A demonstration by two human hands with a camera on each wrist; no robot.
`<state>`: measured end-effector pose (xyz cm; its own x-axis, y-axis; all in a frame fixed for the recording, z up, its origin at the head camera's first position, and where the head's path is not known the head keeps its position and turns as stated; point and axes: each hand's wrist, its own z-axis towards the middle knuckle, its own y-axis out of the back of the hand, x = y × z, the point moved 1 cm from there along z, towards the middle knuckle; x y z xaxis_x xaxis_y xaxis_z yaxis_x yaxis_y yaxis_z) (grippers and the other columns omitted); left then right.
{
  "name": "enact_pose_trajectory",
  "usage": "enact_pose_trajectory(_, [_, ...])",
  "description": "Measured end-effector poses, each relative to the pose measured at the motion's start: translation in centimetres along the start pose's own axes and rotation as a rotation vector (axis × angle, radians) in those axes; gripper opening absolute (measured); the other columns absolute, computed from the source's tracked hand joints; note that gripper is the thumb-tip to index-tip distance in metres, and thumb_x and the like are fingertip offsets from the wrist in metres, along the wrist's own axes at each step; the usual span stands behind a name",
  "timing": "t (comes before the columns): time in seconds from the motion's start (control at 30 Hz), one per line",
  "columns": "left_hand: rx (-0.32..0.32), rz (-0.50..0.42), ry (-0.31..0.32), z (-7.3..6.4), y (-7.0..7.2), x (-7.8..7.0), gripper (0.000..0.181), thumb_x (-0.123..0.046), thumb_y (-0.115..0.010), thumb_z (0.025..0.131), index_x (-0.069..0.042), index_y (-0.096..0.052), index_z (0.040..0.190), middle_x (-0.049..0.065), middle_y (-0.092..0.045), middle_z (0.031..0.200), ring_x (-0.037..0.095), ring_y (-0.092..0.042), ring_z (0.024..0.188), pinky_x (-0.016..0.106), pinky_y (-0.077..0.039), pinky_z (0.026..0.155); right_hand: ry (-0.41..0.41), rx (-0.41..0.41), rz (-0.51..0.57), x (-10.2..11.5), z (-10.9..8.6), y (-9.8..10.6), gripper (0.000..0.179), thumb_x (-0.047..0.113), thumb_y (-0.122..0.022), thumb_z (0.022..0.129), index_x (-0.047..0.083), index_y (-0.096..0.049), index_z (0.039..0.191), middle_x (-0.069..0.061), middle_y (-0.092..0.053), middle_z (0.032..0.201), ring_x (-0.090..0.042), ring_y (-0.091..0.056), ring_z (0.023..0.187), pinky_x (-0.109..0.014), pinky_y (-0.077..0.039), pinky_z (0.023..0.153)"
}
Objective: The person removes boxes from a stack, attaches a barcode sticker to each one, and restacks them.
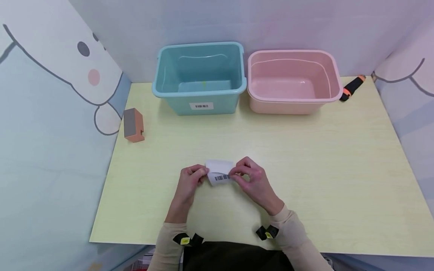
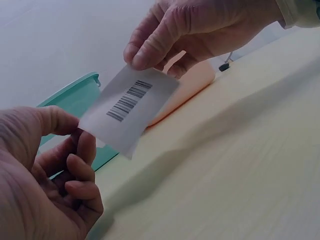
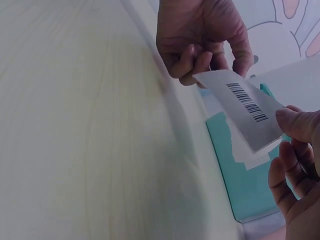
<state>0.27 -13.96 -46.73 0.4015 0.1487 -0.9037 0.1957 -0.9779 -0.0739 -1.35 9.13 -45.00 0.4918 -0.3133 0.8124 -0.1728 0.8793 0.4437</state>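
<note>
Above bench (image 1: 322, 169), barcode label (image 2: 129, 107) spans betw. L hand (image 1: 190, 180) & R hand (image 1: 253, 180); each grip pinches an opp. end, prob. to steady thin sheet w/ print facing person.

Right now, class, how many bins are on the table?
2: a blue bin at the back, and a pink bin just right of it. Nested ones could be hidden.

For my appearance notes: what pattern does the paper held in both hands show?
The paper shows a dark striped barcode, clearest in the left wrist view.
</note>
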Motion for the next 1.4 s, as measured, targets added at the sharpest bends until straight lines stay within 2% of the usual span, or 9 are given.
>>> enact_pose_trajectory(0.2, [-0.041, -0.020, -0.015, 0.2, 0.4, -0.1, 0.024, 0.003, -0.065, 0.088, -0.010, -0.072, 0.069, -0.002, -0.058, 0.063, 0.011, -0.045, 0.061, 0.021, -0.032, 0.055, 0.063, 0.011, 0.017, 0.5, 0.1, -0.1, 0.021, -0.010, -0.085, 0.079, 0.009, -0.079, 0.086, 0.000, -0.062, 0.093, -0.013, -0.063, 0.079, -0.037, -0.056, 0.060])
enact_pose_trajectory(0.47, [-0.085, 0.149, -0.115, 0.2, 0.4, 0.1, 0.012, -0.002, -0.072, 0.089, 0.002, -0.074, 0.079, -0.006, -0.059, 0.067, 0.010, -0.048, 0.068, 0.022, -0.038, 0.062, 0.037, 0.001, 0.092, 1.3, 0.2, 0.4, 0.024, -0.012, -0.087, 0.077, 0.009, -0.079, 0.086, 0.000, -0.064, 0.095, -0.013, -0.067, 0.082, -0.034, -0.059, 0.066])
enact_pose_trajectory(0.73, [-0.151, 0.499, -0.208, 0.1, 0.4, 0.2, 0.012, -0.014, -0.074, 0.095, -0.003, -0.078, 0.090, 0.002, -0.063, 0.072, 0.017, -0.053, 0.067, 0.026, -0.042, 0.060, -0.024, -0.069, 0.209, 1.6, 0.5, 2.0, 0.025, -0.012, -0.082, 0.082, 0.012, -0.080, 0.089, 0.000, -0.069, 0.093, -0.012, -0.065, 0.083, -0.020, -0.054, 0.077])
enact_pose_trajectory(0.9, [-0.198, 0.808, -0.227, 0.0, 0.3, -0.3, 0.023, -0.024, -0.077, 0.096, -0.007, -0.077, 0.111, 0.002, -0.071, 0.086, 0.018, -0.054, 0.068, 0.032, -0.042, 0.063, -0.067, -0.108, 0.201, 1.0, 0.5, 2.4, 0.023, -0.011, -0.081, 0.084, 0.011, -0.079, 0.089, 0.000, -0.071, 0.092, -0.012, -0.064, 0.083, -0.019, -0.050, 0.074])
enact_pose_trajectory(0.97, [-0.216, 0.870, -0.269, -0.1, 0.2, -0.6, 0.032, -0.024, -0.080, 0.094, -0.007, -0.073, 0.120, 0.002, -0.071, 0.090, 0.017, -0.052, 0.066, 0.032, -0.040, 0.063, -0.085, -0.118, 0.201, 0.8, 0.4, 2.4, 0.022, -0.011, -0.081, 0.084, 0.011, -0.079, 0.089, 0.000, -0.071, 0.091, -0.011, -0.063, 0.081, -0.020, -0.050, 0.074])
enact_pose_trajectory(1.07, [-0.162, 0.797, -0.384, -0.4, -0.1, -1.2, 0.037, -0.016, -0.084, 0.091, -0.007, -0.072, 0.125, 0.005, -0.068, 0.091, 0.017, -0.051, 0.067, 0.030, -0.040, 0.062, -0.111, -0.135, 0.195, 0.4, 0.3, 2.2, 0.019, -0.009, -0.080, 0.085, 0.010, -0.079, 0.089, -0.001, -0.072, 0.089, -0.011, -0.061, 0.079, -0.020, -0.049, 0.072])
enact_pose_trajectory(1.17, [-0.020, 0.616, -0.484, -0.8, -0.6, -1.8, 0.031, -0.009, -0.084, 0.090, -0.007, -0.075, 0.120, 0.004, -0.064, 0.089, 0.018, -0.051, 0.068, 0.025, -0.041, 0.062, -0.124, -0.149, 0.182, 0.0, 0.1, 2.1, 0.004, 0.005, -0.080, 0.093, 0.005, -0.078, 0.089, -0.001, -0.072, 0.089, -0.012, -0.060, 0.077, -0.019, -0.049, 0.072])
enact_pose_trajectory(1.23, [0.060, 0.506, -0.517, -1.1, -0.9, -1.9, 0.026, -0.007, -0.083, 0.091, -0.007, -0.077, 0.116, 0.004, -0.063, 0.087, 0.018, -0.050, 0.070, 0.023, -0.040, 0.062, -0.124, -0.152, 0.184, -0.3, 0.1, 2.1, 0.014, 0.014, -0.079, 0.096, 0.002, -0.078, 0.090, -0.001, -0.072, 0.088, -0.012, -0.060, 0.077, -0.018, -0.049, 0.072])
enact_pose_trajectory(1.4, [0.077, 0.370, -0.556, -1.1, -1.2, -1.8, 0.017, -0.005, -0.081, 0.092, -0.007, -0.080, 0.109, 0.003, -0.061, 0.084, 0.015, -0.049, 0.069, 0.020, -0.038, 0.060, -0.129, -0.146, 0.180, -0.4, 0.1, 2.0, 0.024, 0.023, -0.079, 0.098, 0.000, -0.077, 0.092, -0.002, -0.072, 0.089, -0.013, -0.060, 0.078, -0.018, -0.049, 0.073])
